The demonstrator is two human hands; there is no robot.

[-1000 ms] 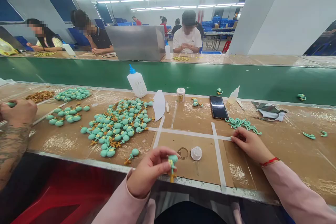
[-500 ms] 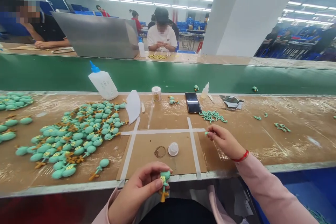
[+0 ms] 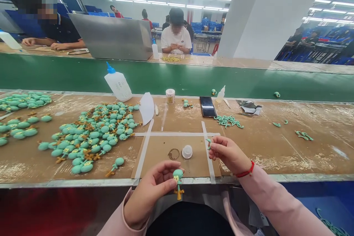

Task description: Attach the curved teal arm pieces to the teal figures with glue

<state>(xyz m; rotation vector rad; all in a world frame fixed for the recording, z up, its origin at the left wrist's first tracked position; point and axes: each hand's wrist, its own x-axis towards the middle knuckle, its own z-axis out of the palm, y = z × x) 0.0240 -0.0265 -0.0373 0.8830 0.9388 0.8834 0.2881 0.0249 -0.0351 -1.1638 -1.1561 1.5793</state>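
Observation:
My left hand (image 3: 151, 195) is at the table's near edge, its fingers shut on a small teal squid-like figure (image 3: 178, 177) with orange legs. My right hand (image 3: 228, 153) is raised slightly above the taped square, pinching a thin curved teal piece (image 3: 208, 143) between finger and thumb. A metal ring (image 3: 173, 154) and a white plastic cap (image 3: 187, 151) lie inside the square, between my hands. Several finished teal figures form a heap (image 3: 94, 132) to the left. Several more curved teal pieces (image 3: 228, 121) lie beyond my right hand.
Beyond the work surface (image 3: 276, 147) run a green conveyor belt (image 3: 177, 77), a glue bottle (image 3: 117, 85) and a phone (image 3: 208, 106). A co-worker (image 3: 175, 38) sits across the belt beside a metal box (image 3: 110, 37). Another person's arms (image 3: 52, 44) rest at the far left.
My view has swung left, and the tattooed arm at the left has left the frame. My right hand has lifted off the table with a curved teal piece and moved toward the figure.

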